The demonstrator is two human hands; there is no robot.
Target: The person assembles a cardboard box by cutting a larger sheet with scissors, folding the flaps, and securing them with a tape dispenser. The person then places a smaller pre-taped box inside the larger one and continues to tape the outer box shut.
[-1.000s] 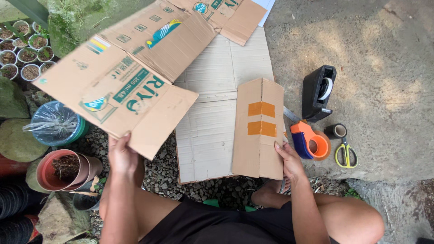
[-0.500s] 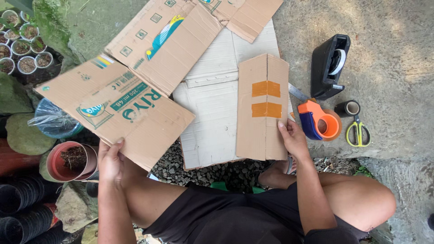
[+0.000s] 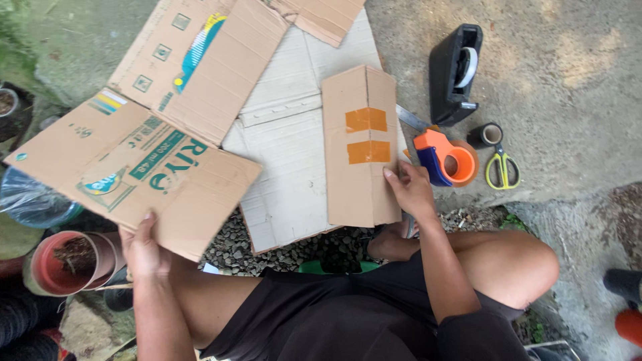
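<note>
Head view looks down on a seated person with flattened cardboard spread over gravel and concrete. Left hand (image 3: pixel 142 251) grips the near edge of a large printed cardboard sheet (image 3: pixel 134 164), thumb on top, fingers hidden beneath; the sheet is matte brown, creased at its flaps. Right hand (image 3: pixel 411 188) rests flat, fingers spread, on the edge of a folded cardboard piece (image 3: pixel 361 147) with two orange tape strips, holding it down on a pale corrugated sheet (image 3: pixel 287 154). Just beside that hand sit an orange and blue tape dispenser (image 3: pixel 445 157), yellow-handled scissors (image 3: pixel 500 167) and a black desk dispenser (image 3: pixel 455 73). A terracotta pot (image 3: pixel 67 261) is partly cut off by the printed sheet.
</note>
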